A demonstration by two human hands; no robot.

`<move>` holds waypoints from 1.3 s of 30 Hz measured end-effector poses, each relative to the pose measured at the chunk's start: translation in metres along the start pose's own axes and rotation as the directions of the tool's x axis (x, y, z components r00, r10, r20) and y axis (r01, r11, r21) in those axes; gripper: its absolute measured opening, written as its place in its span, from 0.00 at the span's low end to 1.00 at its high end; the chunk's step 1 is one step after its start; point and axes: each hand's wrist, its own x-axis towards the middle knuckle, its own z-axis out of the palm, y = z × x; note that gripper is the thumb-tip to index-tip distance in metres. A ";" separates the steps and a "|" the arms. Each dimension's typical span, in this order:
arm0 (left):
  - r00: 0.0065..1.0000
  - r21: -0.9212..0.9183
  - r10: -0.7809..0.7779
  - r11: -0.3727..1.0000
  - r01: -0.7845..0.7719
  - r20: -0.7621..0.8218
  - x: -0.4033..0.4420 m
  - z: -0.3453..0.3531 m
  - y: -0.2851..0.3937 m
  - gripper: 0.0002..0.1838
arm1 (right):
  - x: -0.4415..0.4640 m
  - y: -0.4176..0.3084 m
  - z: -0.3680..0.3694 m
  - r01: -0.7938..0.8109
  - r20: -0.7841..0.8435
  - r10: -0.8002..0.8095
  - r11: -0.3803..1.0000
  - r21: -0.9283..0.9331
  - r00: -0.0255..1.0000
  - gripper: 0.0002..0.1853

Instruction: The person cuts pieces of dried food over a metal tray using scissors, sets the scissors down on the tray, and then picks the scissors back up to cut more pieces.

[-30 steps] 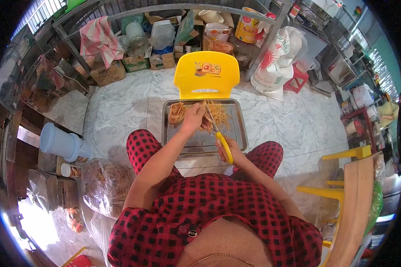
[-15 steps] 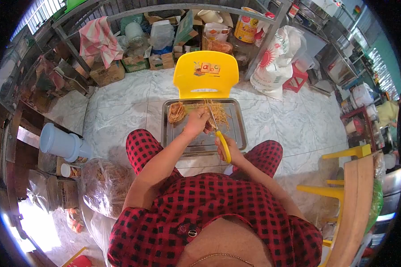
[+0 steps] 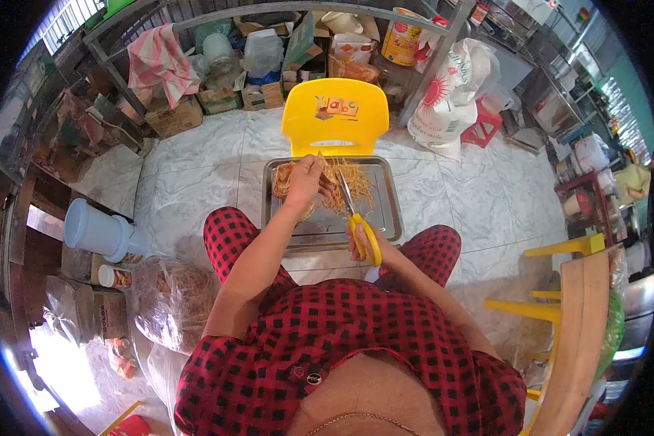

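My right hand point(image 3: 359, 243) is wrapped around the yellow handles of a pair of scissors point(image 3: 363, 224), whose blades point up and away over the tray. Over the left half of the tray, my left hand point(image 3: 307, 183) is closed on a tan dried food piece point(image 3: 321, 158), mostly hidden by the fingers. Beside that hand, to the right, lies a heap of thin tan strips point(image 3: 355, 185), close to the blades. A larger folded tan piece point(image 3: 281, 178) sits at the tray's left, partly covered by my left hand. All this rests on a metal tray point(image 3: 391, 207).
A yellow chair back point(image 3: 335, 112) stands just beyond the tray. Blue buckets point(image 3: 98, 231) and a plastic-wrapped bundle point(image 3: 168, 305) are to my left. Yellow stools point(image 3: 523, 311) and a wooden board point(image 3: 581, 327) are at right. A white sack point(image 3: 447, 102) leans by the shelf.
My left hand has moved left and away from me, apart from the scissor blades. The scissors have opened somewhat, and my right hand has shifted only slightly.
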 end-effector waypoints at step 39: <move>0.995 0.068 -0.092 0.994 0.090 0.032 0.022 -0.003 -0.002 0.10 | 0.044 -0.036 -0.008 -0.085 -0.071 0.073 0.977 -0.193 0.995 0.30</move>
